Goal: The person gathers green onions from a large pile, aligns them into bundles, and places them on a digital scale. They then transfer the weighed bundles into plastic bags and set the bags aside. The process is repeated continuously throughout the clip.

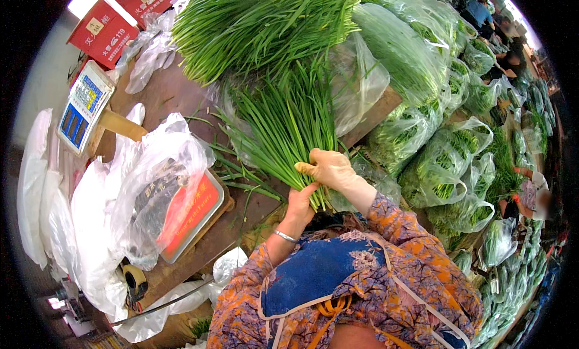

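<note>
A loose bunch of garlic chives fans out in front of me, leaf tips pointing away and stem ends toward my body. My right hand, in a thin yellowish glove, is closed around the bunch from the right, a little above the stem ends. Lower down, my left hand, with a bracelet at the wrist, grips the stems from the left; part of its fingers is hidden behind them. Beyond the bunch lies a much larger heap of garlic chives. Several stray leaves are scattered to the left.
At the left stands a weighing scale with a display, its pan partly covered by clear plastic bags. A tape roll sits below it. Red boxes stand far left. Bagged greens fill the right; people work far right.
</note>
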The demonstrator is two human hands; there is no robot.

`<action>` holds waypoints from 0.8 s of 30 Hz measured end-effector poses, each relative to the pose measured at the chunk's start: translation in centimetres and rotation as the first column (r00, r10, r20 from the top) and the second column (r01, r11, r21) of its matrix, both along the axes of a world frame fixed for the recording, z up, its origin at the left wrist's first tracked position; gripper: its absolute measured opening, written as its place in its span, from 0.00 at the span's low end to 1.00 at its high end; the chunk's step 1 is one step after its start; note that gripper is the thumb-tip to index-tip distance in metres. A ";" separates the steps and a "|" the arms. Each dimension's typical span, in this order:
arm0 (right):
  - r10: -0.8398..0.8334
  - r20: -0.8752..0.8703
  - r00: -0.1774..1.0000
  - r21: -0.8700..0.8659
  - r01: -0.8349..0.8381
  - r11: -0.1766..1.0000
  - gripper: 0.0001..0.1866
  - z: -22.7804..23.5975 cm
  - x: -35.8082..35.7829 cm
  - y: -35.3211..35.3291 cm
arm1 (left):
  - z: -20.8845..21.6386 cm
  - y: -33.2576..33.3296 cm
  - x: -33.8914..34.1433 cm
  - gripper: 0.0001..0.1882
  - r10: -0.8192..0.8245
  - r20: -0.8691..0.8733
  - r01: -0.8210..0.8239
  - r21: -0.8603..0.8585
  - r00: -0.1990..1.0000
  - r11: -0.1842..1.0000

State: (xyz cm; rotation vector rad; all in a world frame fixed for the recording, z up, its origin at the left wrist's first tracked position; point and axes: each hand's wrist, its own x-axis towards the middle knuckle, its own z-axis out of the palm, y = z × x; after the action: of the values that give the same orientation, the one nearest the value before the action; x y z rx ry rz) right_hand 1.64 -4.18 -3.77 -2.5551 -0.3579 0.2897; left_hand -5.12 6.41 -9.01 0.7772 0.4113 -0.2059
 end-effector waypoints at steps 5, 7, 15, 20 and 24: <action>0.021 0.185 0.983 0.321 -0.080 0.943 0.13 1.0 -1.2 -0.3 | -0.2 0.8 0.0 0.20 -0.078 -0.073 0.062 -0.193 0.994 0.979; 0.096 0.428 0.899 0.428 -0.295 0.854 0.09 1.7 -2.4 -0.6 | -0.7 0.9 0.3 0.22 -0.067 -0.104 0.024 -0.368 0.992 0.930; 0.361 -0.447 0.819 0.742 0.114 0.661 0.11 5.2 -6.5 -8.4 | 0.5 2.0 1.5 0.17 -0.123 -0.171 0.093 -0.171 0.978 0.981; 0.204 -0.118 0.972 -0.287 -0.230 0.930 0.20 -0.6 -5.3 -18.1 | 0.1 2.1 1.7 0.17 -0.156 -0.160 0.096 -0.331 0.975 0.939; 0.000 -0.642 0.766 0.356 0.298 0.886 0.25 1.6 -1.6 -10.8 | 0.7 2.0 1.6 0.16 -0.155 -0.163 0.110 -0.253 0.974 0.961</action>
State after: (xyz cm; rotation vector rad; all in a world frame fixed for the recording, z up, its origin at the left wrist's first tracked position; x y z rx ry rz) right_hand 0.02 -14.94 -2.17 -1.8756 0.0516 0.8679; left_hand -3.56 8.38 -8.29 0.5458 0.4965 -0.4480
